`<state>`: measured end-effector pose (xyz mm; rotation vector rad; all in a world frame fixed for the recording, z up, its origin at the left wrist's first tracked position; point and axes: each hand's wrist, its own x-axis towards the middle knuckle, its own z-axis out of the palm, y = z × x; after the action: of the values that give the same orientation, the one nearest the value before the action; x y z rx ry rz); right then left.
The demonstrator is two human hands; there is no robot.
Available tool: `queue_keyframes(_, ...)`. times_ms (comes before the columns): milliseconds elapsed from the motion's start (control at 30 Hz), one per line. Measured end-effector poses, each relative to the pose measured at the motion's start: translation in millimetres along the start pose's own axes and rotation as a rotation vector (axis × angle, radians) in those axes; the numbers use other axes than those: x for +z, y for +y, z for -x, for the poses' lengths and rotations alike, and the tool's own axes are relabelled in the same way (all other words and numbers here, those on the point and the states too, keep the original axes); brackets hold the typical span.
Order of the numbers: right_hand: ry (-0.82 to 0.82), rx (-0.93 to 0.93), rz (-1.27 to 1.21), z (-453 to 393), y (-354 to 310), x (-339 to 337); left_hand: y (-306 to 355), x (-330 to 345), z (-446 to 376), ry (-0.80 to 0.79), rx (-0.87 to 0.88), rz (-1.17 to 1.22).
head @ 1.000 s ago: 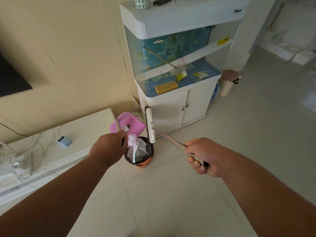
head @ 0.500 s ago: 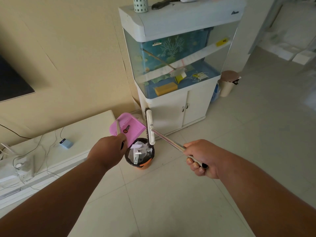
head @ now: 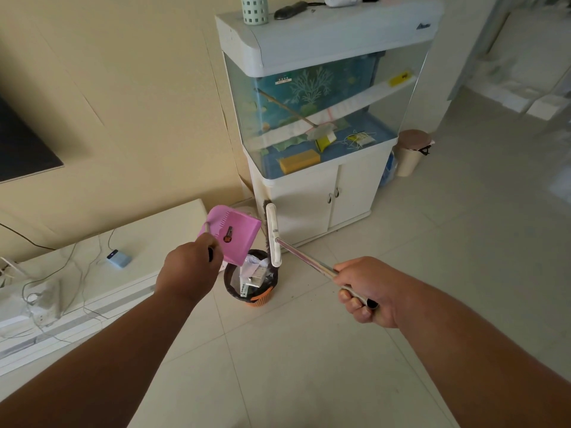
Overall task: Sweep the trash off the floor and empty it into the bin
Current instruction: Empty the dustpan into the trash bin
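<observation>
a fish tank on a white cabinet [head: 321, 199] stands against the wall, and a low white tv bench [head: 102, 261] runs along the left with cables and a small blue box [head: 119, 258] on it. a beige lidded pail [head: 412, 151] sits on the tiled floor [head: 309, 350] just beside the cabinet's right end.

nearer, the small orange bin lined with a dark bag [head: 251, 281] stands on the tiles in front of the cabinet's left corner. crumpled paper and a few white packets [head: 253, 271], the trash, already lie inside and reach close to the rim.

the right hand [head: 366, 291] is wrapped in a fist around the end of the broom's metal handle [head: 304, 256]; the white broom head [head: 273, 234] stands on end just above the bin's far rim, bristles turned toward the dustpan. the left hand [head: 188, 268] is closed around a thin handle, and the pink dustpan [head: 230, 233] is tipped steeply over the bin's left edge. one small dark scrap [head: 228, 235] clings to the pan's face.

my worry is that scrap. if the broom flicks it hard, it could skip past the narrow mouth onto the tiles. the bin looks light and well filled, so a knock from the broom head or pan edge might tip it or spill paper over the rim.
</observation>
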<state>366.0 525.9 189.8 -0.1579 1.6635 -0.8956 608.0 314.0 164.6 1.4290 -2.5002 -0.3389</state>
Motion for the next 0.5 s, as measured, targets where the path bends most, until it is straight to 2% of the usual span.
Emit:
queue_keyframes(267, 0.009, -0.012, -0.066, 13, 10, -14, 22, -4, -11, 0.031, -0.265, 0.32)
queue_keyframes(500, 0.018, 0.036, -0.147, 12, 24, -44, 60, 9, -16, -0.002, -0.275, 0.355)
